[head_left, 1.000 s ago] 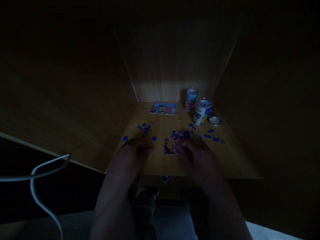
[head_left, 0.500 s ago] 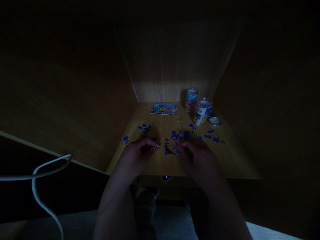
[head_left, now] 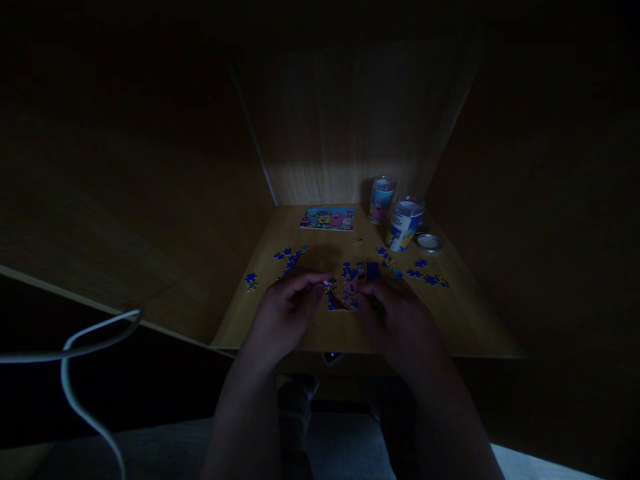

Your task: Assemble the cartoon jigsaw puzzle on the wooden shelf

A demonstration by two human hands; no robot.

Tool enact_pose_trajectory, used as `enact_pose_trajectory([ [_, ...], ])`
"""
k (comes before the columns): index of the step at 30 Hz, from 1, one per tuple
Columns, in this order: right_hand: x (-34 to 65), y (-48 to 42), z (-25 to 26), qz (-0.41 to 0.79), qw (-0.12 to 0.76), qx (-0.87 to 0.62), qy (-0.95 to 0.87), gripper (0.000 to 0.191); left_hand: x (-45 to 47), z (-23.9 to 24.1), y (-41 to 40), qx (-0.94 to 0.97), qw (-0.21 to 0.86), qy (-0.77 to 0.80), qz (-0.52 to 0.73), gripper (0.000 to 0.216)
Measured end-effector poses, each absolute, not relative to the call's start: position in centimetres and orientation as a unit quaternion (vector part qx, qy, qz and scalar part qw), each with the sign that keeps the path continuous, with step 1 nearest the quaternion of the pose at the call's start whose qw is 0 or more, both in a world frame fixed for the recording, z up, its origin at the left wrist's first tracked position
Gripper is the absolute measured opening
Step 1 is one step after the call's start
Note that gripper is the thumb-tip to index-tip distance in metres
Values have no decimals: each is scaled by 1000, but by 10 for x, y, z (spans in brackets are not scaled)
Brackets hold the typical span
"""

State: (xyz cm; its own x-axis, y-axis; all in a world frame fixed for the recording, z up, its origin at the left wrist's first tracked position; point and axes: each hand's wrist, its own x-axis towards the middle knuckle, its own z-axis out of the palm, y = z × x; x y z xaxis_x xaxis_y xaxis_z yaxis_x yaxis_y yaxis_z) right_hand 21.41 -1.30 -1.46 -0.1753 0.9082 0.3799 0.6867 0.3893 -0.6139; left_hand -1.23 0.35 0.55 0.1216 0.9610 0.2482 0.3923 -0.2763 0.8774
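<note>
My left hand [head_left: 290,307] pinches a small puzzle piece [head_left: 327,283] at the left edge of a partly joined jigsaw puzzle [head_left: 340,301]. Whether that piece touches the joined part I cannot tell. On the other side, my right hand [head_left: 393,303] rests its closed fingers at the joined puzzle's right edge. Its thumb and fingertips lie over part of the picture, and what they hold, if anything, is hidden. Loose blue puzzle pieces [head_left: 291,259] lie beyond my left hand, and more loose pieces [head_left: 430,279] are to the right of my right hand.
A finished cartoon puzzle [head_left: 327,219] lies at the back of the wooden table [head_left: 310,337]. Two printed cans, one behind [head_left: 381,200] and one in front [head_left: 403,225], stand at the back right beside a round lid [head_left: 429,243]. A white cable [head_left: 75,393] hangs at left.
My left hand has moved right with its puzzle piece, up to the left edge of the joined puzzle. My right hand has stayed nearly in place.
</note>
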Motion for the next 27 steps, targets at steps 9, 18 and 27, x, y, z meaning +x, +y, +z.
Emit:
enact_pose_trajectory([
  [9,214,-13,-14,152,359,-532,-752,10,-10,-3,10,659,336,495,457,11],
  [18,214,-12,-17,141,363,-529,-754,10,-3,3,12,740,233,497,389,21],
  [27,215,-13,-15,143,369,-528,-751,8,6,-3,26,762,189,499,366,27],
])
